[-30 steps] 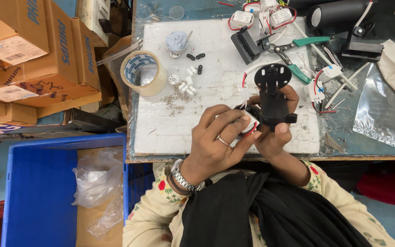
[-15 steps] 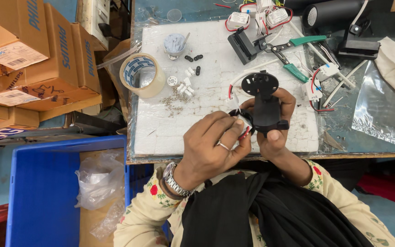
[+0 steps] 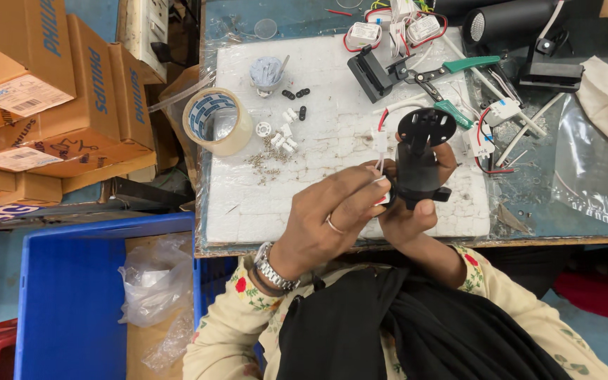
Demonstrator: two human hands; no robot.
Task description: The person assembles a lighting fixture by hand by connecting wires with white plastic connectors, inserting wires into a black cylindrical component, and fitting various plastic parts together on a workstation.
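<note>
Two hands meet over the near edge of your white foam work mat (image 3: 332,127), and between them sits the black lamp fitting (image 3: 418,165). It is a matt black plastic piece: a stubby body with small side tabs low down, and a round, flat disc with cut-outs on top, tilted away from you. Red and white wires (image 3: 383,130) run from its left side up toward the small white driver boxes (image 3: 367,33) at the far edge of the mat.

Your right hand (image 3: 413,211) is wrapped around the fitting from below, with the thumb pressed on the front of the body and the fingers curled behind it, so it is gripping the piece firmly above the mat. Your left hand (image 3: 332,218), with a ring and a metal wristwatch, has its fingers bent and pinched together at the fitting's left side, where the white wire comes down; you cannot tell exactly what the fingertips hold, as they cover that spot.

The lower part of the fitting is hidden by your right palm. The green-handled pliers (image 3: 452,77) lie just beyond the disc, the roll of tape (image 3: 212,119) stands well off to the left, and a scatter of small white connectors and screws (image 3: 279,137) lies between them.
</note>
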